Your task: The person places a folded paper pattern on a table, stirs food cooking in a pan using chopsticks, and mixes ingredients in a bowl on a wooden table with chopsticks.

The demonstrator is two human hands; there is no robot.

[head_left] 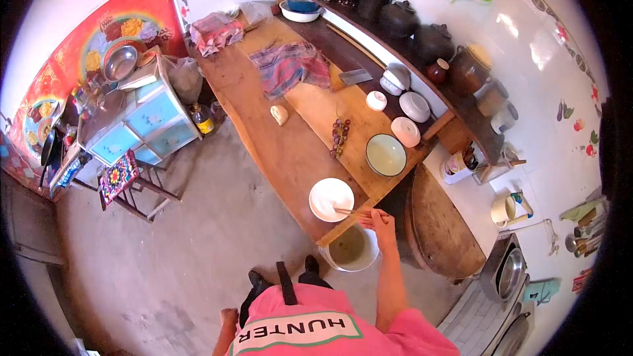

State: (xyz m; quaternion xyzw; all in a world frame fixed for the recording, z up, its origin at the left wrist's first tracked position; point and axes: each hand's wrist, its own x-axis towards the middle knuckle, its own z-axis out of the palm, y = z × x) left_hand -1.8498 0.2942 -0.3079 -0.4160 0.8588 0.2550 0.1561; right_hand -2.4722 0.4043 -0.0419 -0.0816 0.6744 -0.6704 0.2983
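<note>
My right hand [378, 219] is closed around a pair of wooden chopsticks [353, 212], near the table's front corner. Their tips reach into a white bowl [331, 191] with something pale inside. Below that corner, a bucket [361, 260] with murky liquid stands partly under the table edge. My left hand [229, 316] hangs low beside my body, with its fingers too small and indistinct to read. Beyond the white bowl lie a bunch of grapes [339, 137] and an enamel basin [386, 155]. A pale piece of food [279, 115] rests farther left on the wooden table [247, 118].
Stacked bowls [395, 79], a cleaver [355, 76] and checked cloths [290, 69] lie toward the back. Dark pots [399, 20] line a shelf. A round wooden board [438, 231] leans at the right. A stool [135, 184] and blue cabinet [145, 122] stand left.
</note>
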